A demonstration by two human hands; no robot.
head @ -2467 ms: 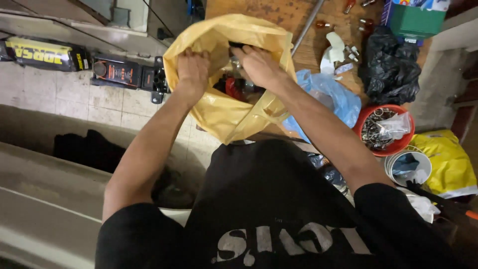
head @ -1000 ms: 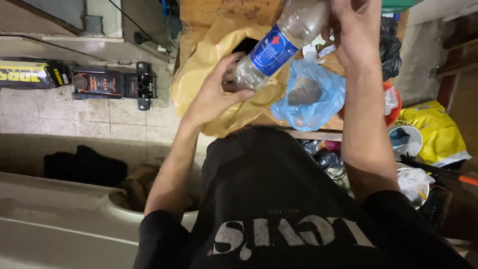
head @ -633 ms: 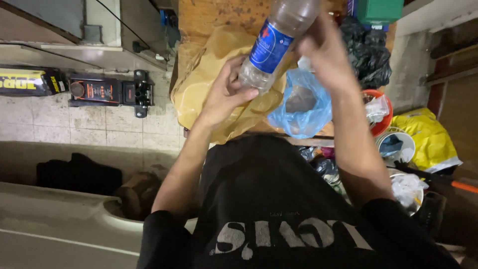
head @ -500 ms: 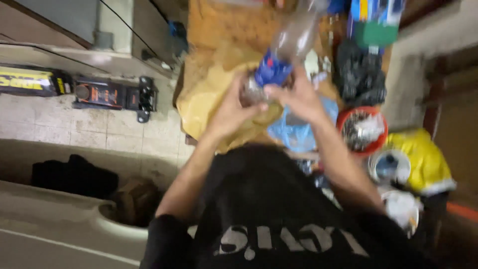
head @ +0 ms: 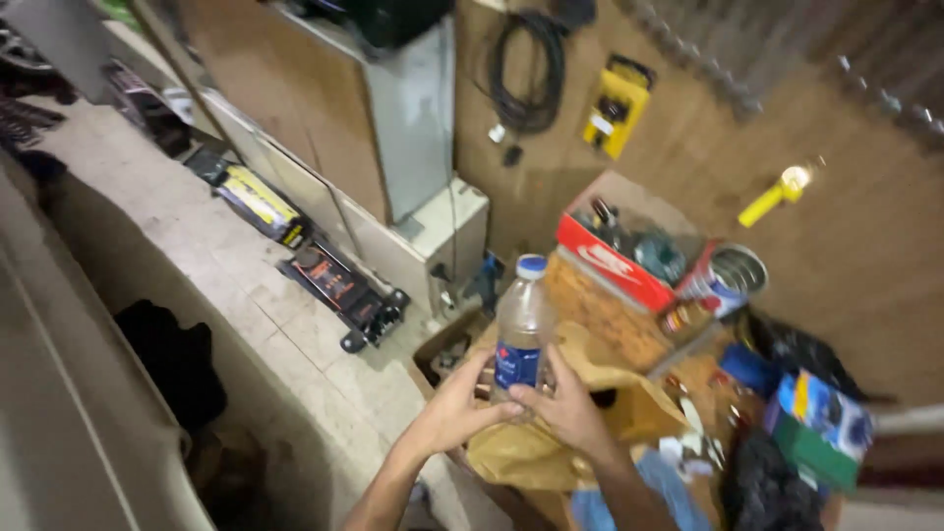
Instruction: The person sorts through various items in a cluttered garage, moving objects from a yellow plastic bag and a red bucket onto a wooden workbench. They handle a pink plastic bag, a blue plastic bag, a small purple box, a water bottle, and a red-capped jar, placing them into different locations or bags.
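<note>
The wooden tabletop (head: 610, 324) is crowding the right half of the room, and a pale tiled floor (head: 197, 246) is running off toward ten o'clock, where a red and black floor jack (head: 344, 290) is lying flat beside a yellow and black case (head: 258, 205). A crumpled yellow-brown plastic bag (head: 551, 442) is slumping at the tabletop's near edge, its mouth gaping. At one o'clock from it a red cardboard box (head: 615, 261) full of small parts is sitting next to an open tin can (head: 736, 273).

A clear plastic bottle (head: 521, 334) with a blue cap and blue label is standing upright just above the bag, both hands gripping its lower part, probably to steady it. The left hand (head: 454, 403) is cupping it from eight o'clock with fingers (head: 487, 379) clamped against the base; the right hand (head: 565, 408) is coming in from five o'clock, fingers closed around the label side. A coiled black cable (head: 526, 69) is hanging on the wall at twelve o'clock.
</note>
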